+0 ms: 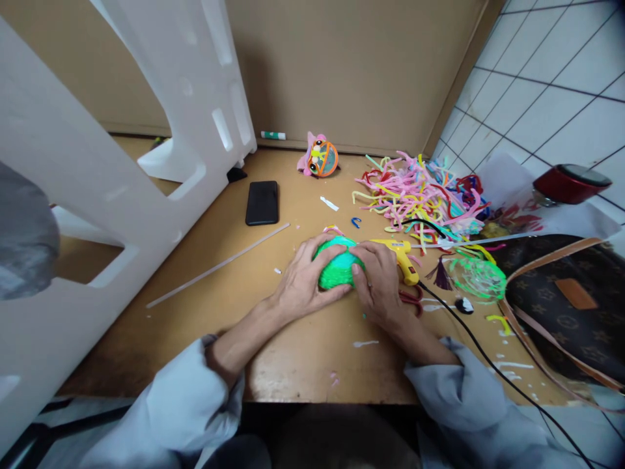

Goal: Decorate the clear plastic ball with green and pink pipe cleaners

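The green ball (pixel 338 269) lies between the left hand (pixel 301 275) and right hand (pixel 379 279), grasped from both sides.

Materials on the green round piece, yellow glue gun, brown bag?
Green round piece: probably chenille or yarn; matte, fuzzy ridges.
Glue gun: likely hard plastic; smooth, evenly coloured shell.
Bag: leather or coated canvas, can't tell which; flat-looking surface with repeating motifs.
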Available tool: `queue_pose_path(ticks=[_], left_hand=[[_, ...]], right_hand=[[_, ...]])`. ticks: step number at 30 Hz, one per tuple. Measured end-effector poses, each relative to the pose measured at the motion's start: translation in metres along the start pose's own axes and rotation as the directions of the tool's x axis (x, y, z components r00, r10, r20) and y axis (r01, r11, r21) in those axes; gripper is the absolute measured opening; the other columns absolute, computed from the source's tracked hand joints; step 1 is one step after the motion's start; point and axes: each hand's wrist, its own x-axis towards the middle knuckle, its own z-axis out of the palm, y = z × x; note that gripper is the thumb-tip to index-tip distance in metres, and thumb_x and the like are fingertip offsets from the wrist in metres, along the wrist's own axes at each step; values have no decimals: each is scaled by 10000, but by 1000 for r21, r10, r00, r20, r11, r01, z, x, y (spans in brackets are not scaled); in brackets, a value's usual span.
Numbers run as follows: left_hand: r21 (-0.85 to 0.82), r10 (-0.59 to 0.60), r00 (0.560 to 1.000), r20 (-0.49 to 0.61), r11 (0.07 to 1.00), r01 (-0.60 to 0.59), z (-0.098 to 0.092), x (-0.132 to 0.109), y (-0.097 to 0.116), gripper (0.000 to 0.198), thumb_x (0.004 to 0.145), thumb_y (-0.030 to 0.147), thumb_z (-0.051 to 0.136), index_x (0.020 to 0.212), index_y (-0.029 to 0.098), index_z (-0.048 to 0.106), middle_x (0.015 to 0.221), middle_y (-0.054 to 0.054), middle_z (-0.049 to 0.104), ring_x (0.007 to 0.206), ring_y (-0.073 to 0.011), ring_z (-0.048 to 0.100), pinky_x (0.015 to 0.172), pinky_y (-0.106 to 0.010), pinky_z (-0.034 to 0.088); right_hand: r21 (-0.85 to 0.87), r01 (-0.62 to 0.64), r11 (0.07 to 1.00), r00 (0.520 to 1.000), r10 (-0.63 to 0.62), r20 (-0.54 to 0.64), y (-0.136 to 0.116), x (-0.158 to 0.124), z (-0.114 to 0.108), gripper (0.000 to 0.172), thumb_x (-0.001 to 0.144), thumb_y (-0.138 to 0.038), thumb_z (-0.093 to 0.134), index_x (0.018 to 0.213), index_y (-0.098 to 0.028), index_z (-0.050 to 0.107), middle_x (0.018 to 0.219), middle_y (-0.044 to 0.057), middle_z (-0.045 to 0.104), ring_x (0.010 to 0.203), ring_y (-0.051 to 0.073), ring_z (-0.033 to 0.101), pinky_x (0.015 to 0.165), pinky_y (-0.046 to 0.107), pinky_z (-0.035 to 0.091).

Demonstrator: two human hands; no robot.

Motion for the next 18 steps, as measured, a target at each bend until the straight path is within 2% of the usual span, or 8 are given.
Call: queue_pose_path(ticks=[11, 16, 18], left_hand=[[23, 4, 999, -39, 1000, -3, -4, 1, 2, 564, 844, 475, 721, 1310, 221, 529, 1383, -162, 509, 1318, -316, 514, 1069, -503, 484], [12, 4, 1000, -30, 1000, -4, -2, -1, 2, 561, 854, 481, 702, 1330, 238, 529, 1406, -157, 495, 1332, -321, 500, 1081, -514, 474], [19, 35, 999, -19, 999, -35, -2, -1, 2, 565, 851, 473, 706, 1332, 234, 529, 1407, -163, 491, 1337, -332, 492, 1082, -523, 470]], right_hand=[[-16, 60, 998, 998, -60, -6, -2, -1, -1, 273, 979, -205, 465, 1235, -201, 561, 1130, 116, 634, 1030, 243, 578, 877, 412, 461], [33, -12, 999, 1000, 12, -1, -4, -2, -1, 277, 996, -242, 457, 1250, -197, 558, 1163, 122, 624, 1076, 242, 566, 930, 427, 471], [78, -64, 995, 997, 68, -44, -3, -2, -3, 317, 1012, -285, 429, 1298, -199, 536, 1190, 126, 614, 1126, 250, 564, 978, 446, 471]])
